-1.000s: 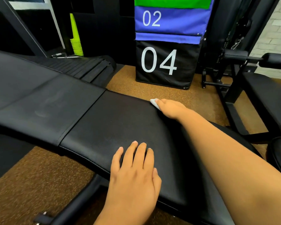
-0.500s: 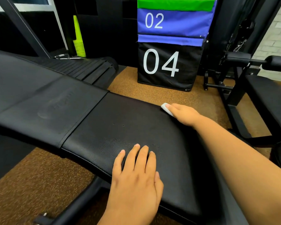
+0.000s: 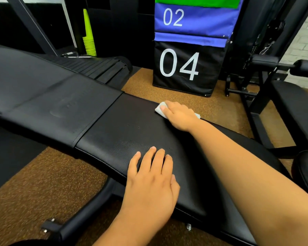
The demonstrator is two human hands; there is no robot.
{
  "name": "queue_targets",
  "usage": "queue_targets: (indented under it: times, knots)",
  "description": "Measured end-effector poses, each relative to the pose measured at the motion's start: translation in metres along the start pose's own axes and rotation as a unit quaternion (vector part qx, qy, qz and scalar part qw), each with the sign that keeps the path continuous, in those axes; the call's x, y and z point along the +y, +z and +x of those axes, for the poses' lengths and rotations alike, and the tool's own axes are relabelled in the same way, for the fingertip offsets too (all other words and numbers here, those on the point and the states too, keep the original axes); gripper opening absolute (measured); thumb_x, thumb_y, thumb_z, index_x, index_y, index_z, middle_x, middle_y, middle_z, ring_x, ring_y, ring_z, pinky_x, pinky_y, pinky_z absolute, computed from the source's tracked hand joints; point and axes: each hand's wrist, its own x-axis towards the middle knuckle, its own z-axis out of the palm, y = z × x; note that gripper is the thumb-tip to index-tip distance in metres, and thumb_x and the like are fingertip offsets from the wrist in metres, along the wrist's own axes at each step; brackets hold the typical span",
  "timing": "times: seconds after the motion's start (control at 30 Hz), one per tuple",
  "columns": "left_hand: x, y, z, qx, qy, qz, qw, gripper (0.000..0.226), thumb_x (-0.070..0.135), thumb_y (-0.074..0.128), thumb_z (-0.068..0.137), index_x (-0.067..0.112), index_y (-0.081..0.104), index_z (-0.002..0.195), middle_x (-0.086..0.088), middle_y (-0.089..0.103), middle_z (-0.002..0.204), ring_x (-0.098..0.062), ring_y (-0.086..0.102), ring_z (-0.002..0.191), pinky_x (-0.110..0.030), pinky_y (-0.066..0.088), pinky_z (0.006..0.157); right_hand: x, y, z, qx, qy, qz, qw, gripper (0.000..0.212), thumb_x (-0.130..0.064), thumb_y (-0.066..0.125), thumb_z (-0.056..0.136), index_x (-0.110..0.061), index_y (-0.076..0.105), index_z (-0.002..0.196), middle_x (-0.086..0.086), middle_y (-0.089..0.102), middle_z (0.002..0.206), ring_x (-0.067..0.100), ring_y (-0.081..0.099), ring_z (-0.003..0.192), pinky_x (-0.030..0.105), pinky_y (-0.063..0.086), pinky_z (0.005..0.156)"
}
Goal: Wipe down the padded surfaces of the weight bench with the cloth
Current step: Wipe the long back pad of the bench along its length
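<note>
Flat, right hand [image 3: 180, 115] presses pale cloth [image 3: 160, 109] onto grained black pad [image 3: 124, 128].

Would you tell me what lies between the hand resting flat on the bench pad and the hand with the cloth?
In the head view, only bare black bench pad separates the left hand from the right hand pressing the cloth.

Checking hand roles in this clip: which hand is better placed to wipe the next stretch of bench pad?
Right. The right hand already presses the cloth onto the pad's far edge. The left hand lies flat on the near edge, with no cloth.
</note>
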Motion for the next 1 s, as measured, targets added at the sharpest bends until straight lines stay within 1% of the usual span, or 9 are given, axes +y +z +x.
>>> queue_targets:
  times: [0.1, 0.3, 0.43, 0.53, 0.67, 0.73, 0.8, 0.9, 1.0]
  knots:
    - [0.000, -0.001, 0.000, -0.006, 0.000, 0.000, 1.000, 0.045, 0.036, 0.041, 0.087, 0.014, 0.063, 0.120, -0.004, 0.060, 0.129, -0.025, 0.052, 0.127, -0.050, 0.031, 0.107, 0.011, -0.003, -0.011, 0.000, -0.042, 0.029, 0.999, 0.055, -0.054, 0.022, 0.101, -0.029, 0.028, 0.150, 0.000, 0.035, 0.154, 0.027, 0.033, 0.139, 0.047, 0.026, 0.111]
    - [-0.001, -0.003, -0.001, -0.028, 0.001, -0.001, 1.000, 0.045, 0.036, 0.039, 0.087, 0.014, 0.063, 0.119, -0.004, 0.060, 0.128, -0.025, 0.053, 0.126, -0.049, 0.031, 0.106, 0.021, -0.014, -0.009, -0.031, 0.112, -0.005, 0.993, 0.055, -0.053, 0.015, 0.100, -0.030, 0.034, 0.146, 0.008, 0.039, 0.150, 0.035, 0.039, 0.134, 0.051, 0.025, 0.108]
    - [-0.009, -0.013, 0.003, -0.056, 0.018, -0.039, 0.998, 0.044, 0.039, 0.040, 0.085, 0.019, 0.067, 0.113, 0.001, 0.062, 0.123, -0.022, 0.057, 0.121, -0.045, 0.039, 0.104, -0.005, 0.001, -0.027, -0.002, -0.017, -0.026, 1.000, 0.054, -0.048, 0.019, 0.102, -0.026, 0.021, 0.152, 0.000, 0.021, 0.160, 0.028, 0.023, 0.144, 0.054, 0.015, 0.115]
    - [-0.032, -0.044, 0.022, -0.028, 0.031, -0.128, 0.991, 0.038, 0.040, 0.040, 0.084, 0.024, 0.067, 0.104, 0.007, 0.061, 0.115, -0.018, 0.058, 0.109, -0.038, 0.052, 0.083, 0.008, 0.000, -0.045, -0.034, -0.065, 0.014, 0.997, 0.055, -0.045, 0.022, 0.104, -0.029, 0.010, 0.155, -0.009, 0.003, 0.163, 0.021, -0.001, 0.150, 0.048, -0.002, 0.118]
    - [-0.103, -0.086, 0.070, -0.003, -0.039, -0.062, 0.997, 0.036, 0.034, 0.039, 0.091, 0.024, 0.064, 0.114, 0.003, 0.061, 0.118, -0.027, 0.054, 0.107, -0.046, 0.050, 0.086, 0.045, -0.011, -0.035, -0.032, 0.047, 0.049, 0.997, 0.055, -0.048, 0.024, 0.103, -0.028, 0.018, 0.154, -0.005, 0.016, 0.162, 0.020, 0.012, 0.149, 0.049, -0.001, 0.118]
    - [-0.146, -0.095, 0.094, -0.057, -0.116, -0.001, 0.992, 0.036, 0.031, 0.040, 0.097, 0.023, 0.056, 0.129, -0.004, 0.054, 0.131, -0.033, 0.049, 0.117, -0.048, 0.046, 0.093, 0.045, -0.011, -0.026, -0.027, 0.097, 0.017, 0.995, 0.056, -0.053, 0.019, 0.101, -0.029, 0.027, 0.151, 0.000, 0.028, 0.158, 0.025, 0.025, 0.145, 0.055, 0.008, 0.116]
    - [-0.177, -0.094, 0.111, -0.160, -0.166, 0.051, 0.972, 0.044, 0.036, 0.040, 0.100, 0.022, 0.042, 0.142, -0.007, 0.043, 0.143, -0.035, 0.041, 0.127, -0.049, 0.042, 0.099, 0.023, -0.006, -0.021, -0.022, 0.080, -0.011, 0.997, 0.055, -0.050, 0.018, 0.101, -0.027, 0.028, 0.150, 0.001, 0.029, 0.157, 0.028, 0.028, 0.142, 0.058, 0.012, 0.113]
    - [-0.189, -0.085, 0.124, -0.247, -0.166, 0.073, 0.952, 0.053, 0.046, 0.036, 0.101, 0.027, 0.028, 0.150, -0.003, 0.028, 0.154, -0.034, 0.030, 0.137, -0.050, 0.037, 0.105, -0.027, 0.006, -0.023, -0.012, -0.033, -0.038, 0.999, 0.055, -0.045, 0.020, 0.103, -0.025, 0.013, 0.154, -0.008, 0.009, 0.163, 0.026, 0.012, 0.147, 0.055, 0.009, 0.117]
    - [-0.182, -0.076, 0.125, -0.272, -0.163, 0.106, 0.942, 0.051, 0.047, 0.029, 0.103, 0.030, 0.025, 0.151, 0.000, 0.021, 0.158, -0.031, 0.022, 0.141, -0.049, 0.034, 0.103, -0.036, 0.007, -0.021, -0.037, -0.085, -0.007, 0.996, 0.056, -0.048, 0.020, 0.103, -0.032, 0.006, 0.155, -0.013, -0.002, 0.163, 0.022, -0.003, 0.150, 0.049, -0.003, 0.118]
